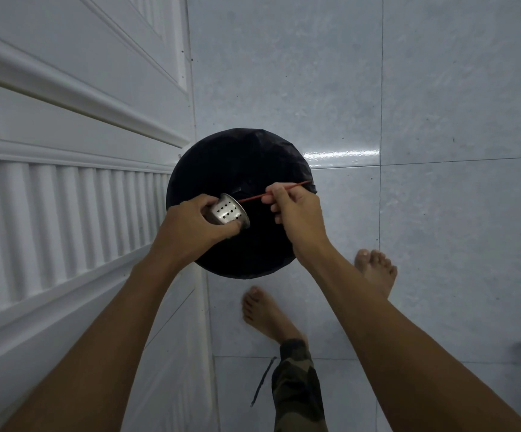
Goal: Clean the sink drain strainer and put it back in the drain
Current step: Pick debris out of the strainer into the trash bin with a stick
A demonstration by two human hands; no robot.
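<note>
The left hand (pixel 190 226) holds the strainer (pixel 226 212) on its side over the bin (pixel 222 160), mouth toward the right. The right hand (pixel 296 210) pinches a red stick (pixel 253 198), whose long axis points left into that mouth.

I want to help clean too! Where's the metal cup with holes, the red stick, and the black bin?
strainer (pixel 228 211), head view, on its holed metal side wall.
red stick (pixel 253 197), head view, on the bare shaft between strainer and fingers.
black bin (pixel 237 160), head view, on the dark liner inside.
</note>
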